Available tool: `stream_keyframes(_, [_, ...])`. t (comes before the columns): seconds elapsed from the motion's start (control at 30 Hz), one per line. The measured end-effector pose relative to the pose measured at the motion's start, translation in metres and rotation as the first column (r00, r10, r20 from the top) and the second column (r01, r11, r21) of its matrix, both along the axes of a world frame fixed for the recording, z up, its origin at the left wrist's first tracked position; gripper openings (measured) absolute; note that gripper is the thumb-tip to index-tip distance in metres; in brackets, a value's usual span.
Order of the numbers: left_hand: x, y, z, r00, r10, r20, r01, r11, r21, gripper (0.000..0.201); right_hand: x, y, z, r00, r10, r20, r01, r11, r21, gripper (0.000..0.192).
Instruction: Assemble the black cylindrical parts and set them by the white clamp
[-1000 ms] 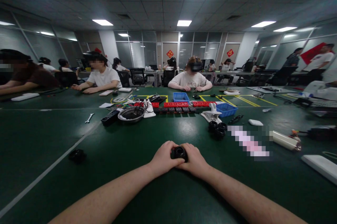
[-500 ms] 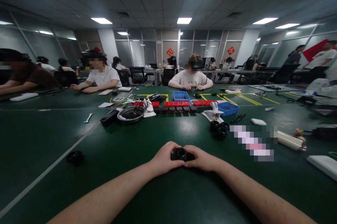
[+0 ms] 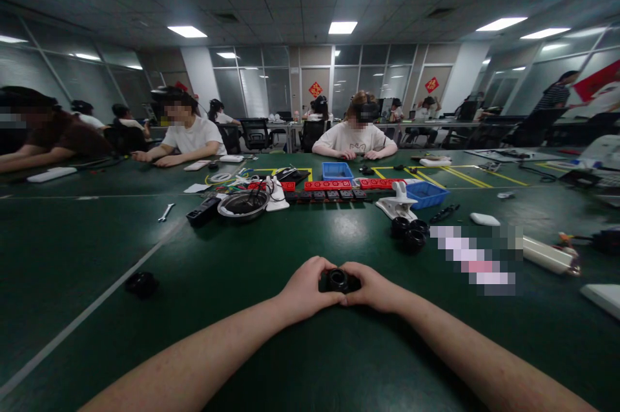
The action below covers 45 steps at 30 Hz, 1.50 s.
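A small black round part with a hole in its top (image 3: 338, 280) sits between my two hands, at the near middle of the green table. My left hand (image 3: 310, 288) curls round it from the left, its fingers behind and its thumb in front. From the other side my right hand (image 3: 372, 288) closes on it in the same way, and the thumb tips meet in front. The lower side of the part is hidden by the thumbs. Similar black round parts (image 3: 414, 239) stand grouped ahead to the right, and a single black part (image 3: 141, 284) lies off to the left.
Farther ahead are red power strips (image 3: 327, 185), a metal bowl (image 3: 243, 205), a white clip stand (image 3: 398, 203) and blue bins (image 3: 426, 194). A wrench (image 3: 166, 212) lies at left, a cream cylinder (image 3: 547, 254) at right. Co-workers (image 3: 356, 137) sit across the table.
The view has shifted slightly, so most things on the table appear a little farther right. Both hands stay round the black part, whose top opening now shows tilted a little differently.
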State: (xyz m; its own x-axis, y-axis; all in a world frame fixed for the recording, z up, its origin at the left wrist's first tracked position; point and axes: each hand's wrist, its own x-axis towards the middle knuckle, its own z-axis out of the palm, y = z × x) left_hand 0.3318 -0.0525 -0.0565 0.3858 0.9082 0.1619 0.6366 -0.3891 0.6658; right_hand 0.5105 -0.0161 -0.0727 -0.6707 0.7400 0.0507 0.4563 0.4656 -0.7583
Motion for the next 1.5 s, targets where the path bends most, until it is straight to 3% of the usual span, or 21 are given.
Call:
stream_keyframes(0.13, [0.004, -0.003, -0.002, 0.996, 0.086, -0.037, -0.084, 0.995, 0.050, 0.035, -0.009, -0.008, -0.007, 0.975, -0.207, 0.077, 0.195, 0.971, 0.140, 0.035])
stream_keyframes(0.27, [0.007, -0.005, -0.003, 0.975, 0.209, -0.075, -0.201, 0.974, 0.102, 0.034, -0.023, -0.018, -0.012, 0.888, -0.435, 0.150, 0.371, 0.870, 0.325, 0.032])
stream_keyframes(0.4, [0.006, -0.004, -0.005, 0.973, 0.225, -0.058, -0.215, 0.967, 0.135, 0.033, -0.030, -0.024, -0.012, 0.824, -0.530, 0.200, 0.395, 0.790, 0.469, 0.028])
stream_keyframes(0.5, [0.002, -0.002, -0.004, 0.992, 0.120, -0.030, -0.114, 0.984, 0.138, 0.033, -0.025, -0.024, -0.010, 0.864, -0.472, 0.173, 0.355, 0.817, 0.455, 0.042])
stream_keyframes(0.6, [-0.006, 0.000, -0.001, 0.999, -0.040, -0.014, 0.042, 0.993, 0.108, 0.034, -0.015, -0.020, -0.007, 0.965, -0.238, 0.111, 0.185, 0.916, 0.357, 0.056])
stream_keyframes(0.7, [-0.012, 0.002, 0.001, 0.988, -0.154, -0.016, 0.154, 0.983, 0.097, 0.037, -0.004, -0.015, -0.002, 0.997, -0.028, 0.078, 0.007, 0.968, 0.252, 0.049])
stream_keyframes(0.87, [-0.016, 0.002, 0.003, 0.976, -0.216, 0.009, 0.214, 0.973, 0.081, 0.041, 0.004, -0.009, 0.006, 0.994, 0.098, 0.051, -0.103, 0.989, 0.110, 0.037])
stream_keyframes(1.33, [-0.018, 0.006, 0.006, 0.974, -0.226, -0.010, 0.226, 0.973, 0.044, 0.041, 0.006, -0.001, 0.010, 0.970, 0.228, 0.084, -0.238, 0.964, 0.121, 0.027])
stream_keyframes(1.5, [-0.017, 0.005, 0.009, 0.974, -0.221, -0.058, 0.223, 0.974, 0.036, 0.039, 0.003, -0.004, 0.005, 0.993, 0.074, 0.094, -0.083, 0.993, 0.089, 0.027])
